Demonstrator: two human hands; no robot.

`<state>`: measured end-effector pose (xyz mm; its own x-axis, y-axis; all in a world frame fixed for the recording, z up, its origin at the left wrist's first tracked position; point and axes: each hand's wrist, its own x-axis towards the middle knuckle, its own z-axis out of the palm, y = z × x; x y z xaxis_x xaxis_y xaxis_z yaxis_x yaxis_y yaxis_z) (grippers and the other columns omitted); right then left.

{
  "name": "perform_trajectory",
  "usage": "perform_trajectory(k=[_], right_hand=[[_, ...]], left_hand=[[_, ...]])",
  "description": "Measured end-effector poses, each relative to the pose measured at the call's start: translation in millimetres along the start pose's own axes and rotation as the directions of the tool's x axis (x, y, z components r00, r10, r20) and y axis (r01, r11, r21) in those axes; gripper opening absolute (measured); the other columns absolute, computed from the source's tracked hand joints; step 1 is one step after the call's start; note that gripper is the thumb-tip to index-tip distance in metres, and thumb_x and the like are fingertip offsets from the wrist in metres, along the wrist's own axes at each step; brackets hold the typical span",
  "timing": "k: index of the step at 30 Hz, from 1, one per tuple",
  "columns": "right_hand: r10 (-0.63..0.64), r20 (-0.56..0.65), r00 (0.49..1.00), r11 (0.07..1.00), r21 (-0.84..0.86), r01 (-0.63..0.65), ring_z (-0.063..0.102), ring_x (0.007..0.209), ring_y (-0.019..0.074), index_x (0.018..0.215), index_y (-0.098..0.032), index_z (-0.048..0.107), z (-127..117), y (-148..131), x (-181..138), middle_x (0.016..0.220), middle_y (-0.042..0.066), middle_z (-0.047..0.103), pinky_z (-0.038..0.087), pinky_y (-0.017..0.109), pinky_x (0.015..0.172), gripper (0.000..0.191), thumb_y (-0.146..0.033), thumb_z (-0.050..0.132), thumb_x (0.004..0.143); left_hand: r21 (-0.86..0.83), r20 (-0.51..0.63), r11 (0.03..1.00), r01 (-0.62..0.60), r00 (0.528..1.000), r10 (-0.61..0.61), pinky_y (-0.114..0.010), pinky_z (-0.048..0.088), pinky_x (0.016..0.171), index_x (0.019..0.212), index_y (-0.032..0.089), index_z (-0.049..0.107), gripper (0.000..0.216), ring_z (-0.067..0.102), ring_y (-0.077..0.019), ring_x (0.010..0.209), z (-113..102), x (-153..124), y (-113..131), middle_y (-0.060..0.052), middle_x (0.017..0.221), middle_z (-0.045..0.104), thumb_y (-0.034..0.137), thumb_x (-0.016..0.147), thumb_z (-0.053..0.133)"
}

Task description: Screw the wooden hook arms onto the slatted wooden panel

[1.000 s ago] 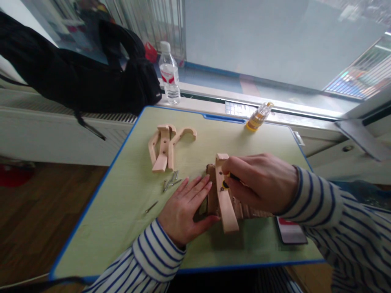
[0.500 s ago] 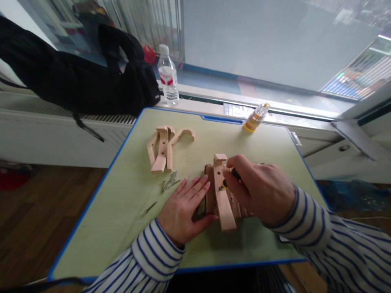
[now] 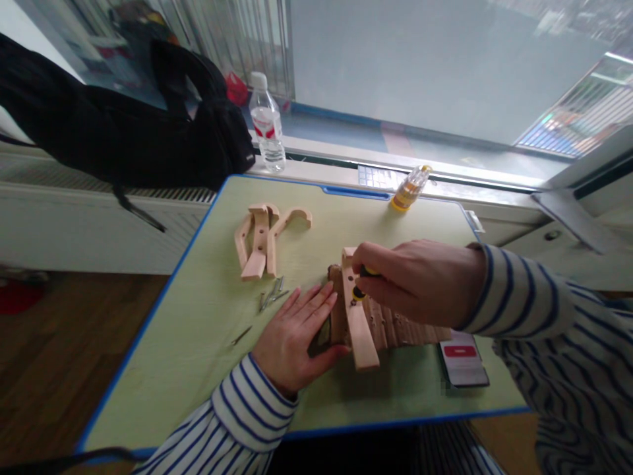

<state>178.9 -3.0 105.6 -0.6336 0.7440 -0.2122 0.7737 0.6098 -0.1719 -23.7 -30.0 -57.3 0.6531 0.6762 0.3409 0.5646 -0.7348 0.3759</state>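
A wooden rack assembly (image 3: 380, 326) lies on the green table (image 3: 198, 343), with a light wooden hook piece (image 3: 359, 323) standing across it. My left hand (image 3: 294, 336) rests flat on the table, fingers stretched out, pressing against the left end of the assembly. My right hand (image 3: 415, 284) is closed around a small screwdriver with a black and yellow handle (image 3: 363, 284), its tip against the hook piece. Several loose screws (image 3: 271, 297) lie just left of my left hand.
Three spare wooden hooks (image 3: 262, 237) lie at the table's middle left. One screw (image 3: 241, 337) lies alone nearer me. A phone (image 3: 462, 359) sits at the right front. A yellow screwdriver-bit case (image 3: 408, 189), a water bottle (image 3: 266, 132) and a black bag (image 3: 123, 125) stand by the window sill.
My right hand has turned and lifted at the wrist on the screwdriver, uncovering the phone again. My left hand keeps its place against the assembly.
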Motion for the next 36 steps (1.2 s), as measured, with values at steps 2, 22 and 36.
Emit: perform_trajectory(k=[2,22,36], right_hand=[[-0.034,0.033,0.999,0.999,0.01,0.034,0.037,0.05,0.0096,0.099,-0.017,0.048,-3,2,3,0.063,0.0,0.054,0.022,0.026,0.05,0.026,-0.036,0.032,0.092],[0.012,-0.143,0.99,0.995,0.103,0.002,0.036,0.052,0.0091,0.092,-0.018,0.041,20,-2,-6,0.067,-0.002,0.052,0.022,0.025,0.049,0.019,-0.035,0.033,0.093],[0.178,-0.352,0.919,0.982,0.004,-0.189,0.047,0.059,0.0116,0.091,-0.018,0.048,30,-16,-9,0.074,0.0,0.055,0.025,0.027,0.052,0.022,-0.035,0.033,0.092]], left_hand=[[0.0,0.002,1.0,0.0,1.0,0.0,-0.056,0.033,0.103,0.132,0.01,0.044,0.066,0.043,-0.0316,0.126,1,-1,0,-0.019,0.136,0.046,0.05,0.081,0.052],[0.036,-0.023,0.999,-0.017,1.0,0.017,-0.056,0.036,0.101,0.129,0.005,0.047,0.066,0.046,-0.0331,0.123,-2,2,2,-0.021,0.132,0.049,0.05,0.081,0.052],[0.042,-0.011,0.999,-0.011,1.0,0.011,-0.055,0.037,0.101,0.129,0.005,0.047,0.066,0.045,-0.0319,0.125,-6,5,1,-0.019,0.135,0.047,0.052,0.082,0.05]])
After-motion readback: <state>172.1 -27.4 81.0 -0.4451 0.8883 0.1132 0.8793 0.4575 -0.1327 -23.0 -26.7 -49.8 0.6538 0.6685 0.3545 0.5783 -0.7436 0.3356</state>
